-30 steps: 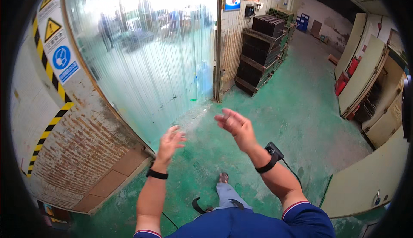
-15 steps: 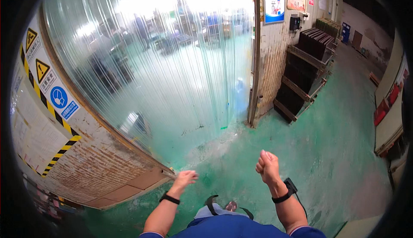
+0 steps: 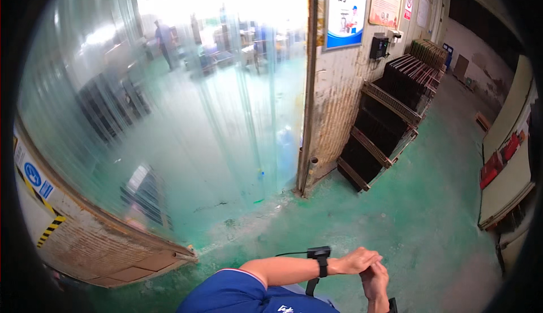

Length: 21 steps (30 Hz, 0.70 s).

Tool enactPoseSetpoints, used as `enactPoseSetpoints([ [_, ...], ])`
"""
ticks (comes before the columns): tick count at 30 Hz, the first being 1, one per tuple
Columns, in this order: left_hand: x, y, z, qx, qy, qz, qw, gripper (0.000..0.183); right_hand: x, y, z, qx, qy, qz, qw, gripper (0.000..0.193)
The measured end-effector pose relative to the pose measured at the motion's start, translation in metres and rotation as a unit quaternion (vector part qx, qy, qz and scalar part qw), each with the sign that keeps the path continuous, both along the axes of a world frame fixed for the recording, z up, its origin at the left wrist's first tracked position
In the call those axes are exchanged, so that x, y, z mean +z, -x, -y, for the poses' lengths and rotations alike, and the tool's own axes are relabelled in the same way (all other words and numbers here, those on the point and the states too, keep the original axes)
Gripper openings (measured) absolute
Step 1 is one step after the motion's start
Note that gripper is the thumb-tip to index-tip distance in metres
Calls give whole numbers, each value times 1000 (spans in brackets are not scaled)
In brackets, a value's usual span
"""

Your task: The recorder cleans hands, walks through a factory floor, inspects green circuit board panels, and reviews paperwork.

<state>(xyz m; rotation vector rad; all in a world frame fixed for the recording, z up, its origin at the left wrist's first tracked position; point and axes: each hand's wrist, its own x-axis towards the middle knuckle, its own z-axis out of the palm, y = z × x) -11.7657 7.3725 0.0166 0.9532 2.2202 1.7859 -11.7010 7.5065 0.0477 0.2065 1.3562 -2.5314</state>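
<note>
left hand: reaches across the body with fingers bent, its tips meeting the other hand; the left hand (image 3: 356, 261) shows no object, though the overlap hides how far the fingers are curled and whether anything small sits between.
right hand: raised just below and to the right of the left, fingers bent inward; the right hand (image 3: 375, 283) touches it, its palm partly hidden, so what it may hold cannot be told.
wrist box: the small black wrist box (image 3: 319, 252) sits on the left wrist, just behind the left hand, held by a black strap (image 3: 323, 267).
handling: the box looks light and stiff-shelled, probably fairly smooth; the strap appears pliable.
where to grip: the box's two side edges would likely give the surest hold, clear of the thin cable (image 3: 291, 253), which looks the most delicate part.
metal rack: beyond both hands, well apart, the metal rack (image 3: 390, 105) stands against a worn wall, loaded with dark panels.
strip curtain: ahead and to the left of the hands, untouched, hangs a clear strip curtain (image 3: 175, 121).
</note>
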Motion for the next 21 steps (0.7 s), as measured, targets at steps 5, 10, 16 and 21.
enactPoseSetpoints([
  [5,26,87,-92,2,16,-140,990,34,35,48,-54,-71,89,-41,993,55],
  [10,0,148,-195,-29,67,-234,969,32,3,103,-167,-70,175,-36,981,66],
  [16,-10,211,-326,-78,110,-299,945,23,-29,182,-317,-75,204,22,976,67],
  [21,-7,256,-447,-115,85,-260,955,27,-39,230,-462,-9,165,34,986,66],
])
